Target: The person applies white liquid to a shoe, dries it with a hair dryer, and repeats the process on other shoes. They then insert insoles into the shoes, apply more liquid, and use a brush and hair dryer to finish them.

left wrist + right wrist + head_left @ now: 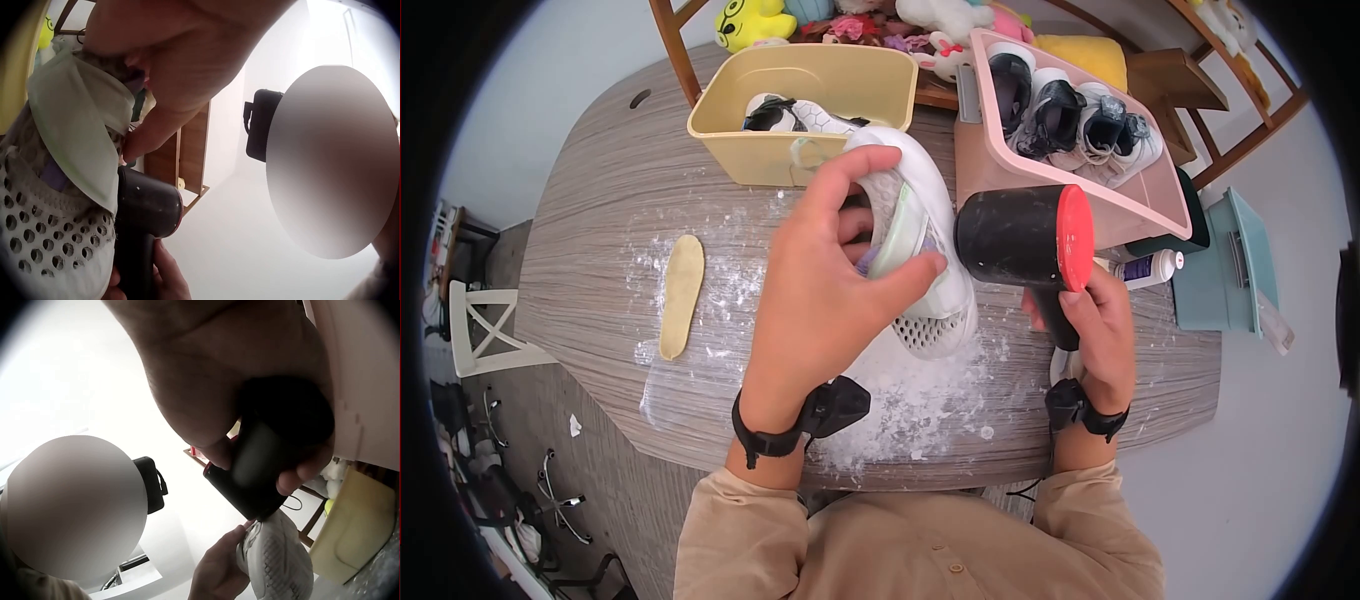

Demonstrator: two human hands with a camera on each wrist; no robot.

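Note:
A white sneaker (935, 210) with a perforated toe is gripped by my left hand (825, 265), fingers at its opening and thumb across the strap. Its toe points toward me, and in the left wrist view the perforated toe (56, 244) and pale strap fill the left side. My right hand (1100, 315) holds a black hair dryer (1010, 235) with a red back end by its handle. The dryer's black front end is right at the sneaker's side. In the right wrist view the sneaker's patterned sole (284, 562) shows below the dryer (250, 475).
A beige insole (683, 297) lies at the left on the wooden table (590, 200), amid scattered white powder (910, 410). Behind stand a yellow bin (745, 150) with shoes and a pink bin (1040, 195) holding several sneakers. A white bottle (1150, 268) lies at the right.

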